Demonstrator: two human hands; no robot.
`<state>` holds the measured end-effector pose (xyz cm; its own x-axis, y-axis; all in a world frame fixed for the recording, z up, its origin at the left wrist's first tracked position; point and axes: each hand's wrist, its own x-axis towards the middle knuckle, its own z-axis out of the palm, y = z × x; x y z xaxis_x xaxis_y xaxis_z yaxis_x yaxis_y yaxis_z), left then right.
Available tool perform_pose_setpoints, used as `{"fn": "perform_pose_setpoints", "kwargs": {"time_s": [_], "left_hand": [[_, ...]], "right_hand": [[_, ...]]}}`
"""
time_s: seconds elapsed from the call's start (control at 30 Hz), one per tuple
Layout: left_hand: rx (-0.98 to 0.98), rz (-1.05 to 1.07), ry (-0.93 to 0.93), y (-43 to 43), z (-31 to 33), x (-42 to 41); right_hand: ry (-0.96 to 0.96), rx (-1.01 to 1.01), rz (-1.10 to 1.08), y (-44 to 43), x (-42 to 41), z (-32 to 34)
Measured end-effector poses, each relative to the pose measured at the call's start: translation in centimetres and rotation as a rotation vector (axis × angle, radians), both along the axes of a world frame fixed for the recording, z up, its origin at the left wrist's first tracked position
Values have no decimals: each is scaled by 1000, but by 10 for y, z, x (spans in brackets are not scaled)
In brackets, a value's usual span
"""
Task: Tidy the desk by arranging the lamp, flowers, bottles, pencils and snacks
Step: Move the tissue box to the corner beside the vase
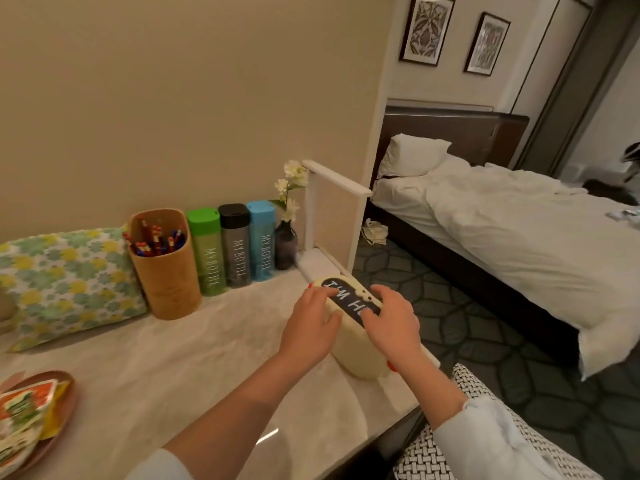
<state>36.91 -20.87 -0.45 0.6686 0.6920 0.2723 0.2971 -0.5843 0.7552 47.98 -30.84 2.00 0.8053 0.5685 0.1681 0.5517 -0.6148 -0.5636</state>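
A cream-coloured container [353,351] with a dark lettered top stands near the desk's right edge. My left hand [313,327] and my right hand [393,323] both rest on its top and sides, gripping it. Against the wall stand a tan pencil holder [168,275] full of pencils, then a green bottle [207,252], a grey bottle [236,247] and a blue bottle [261,242] in a row. A dark vase with white flowers [289,216] is beside them. The white lamp [334,178] stands at the desk's far right corner. Snack packets lie on a brown plate [60,407] at the front left.
A floral cushion [65,282] leans on the wall at the left. The marble desk [207,358] ends just right of the container. A woven-pattern chair back [446,445] is at the lower right. A bed [502,220] with white bedding fills the room beyond.
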Motion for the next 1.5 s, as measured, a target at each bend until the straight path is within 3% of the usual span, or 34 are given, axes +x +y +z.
{"fn": "perform_pose_setpoints", "kwargs": {"time_s": [0.23, 0.43, 0.67, 0.8, 0.97, 1.3, 1.5], "left_hand": [[95, 85, 243, 1, -8, 44], [288, 271, 275, -4, -4, 39], [92, 444, 255, -8, 4, 6], [-17, 550, 200, -3, 5, -30], [5, 701, 133, 13, 19, -90], [53, 1050, 61, 57, 41, -252], [45, 1125, 28, 95, 41, -343]], "right_hand": [[179, -115, 143, 10, 40, -19], [371, -180, 218, 32, 56, -9], [616, -162, 391, 41, 27, 11], [397, -265, 541, 56, -9, 19], [165, -222, 735, 89, -65, 37], [67, -184, 1106, 175, -226, 69], [5, -167, 1203, 229, -316, 71]]}}
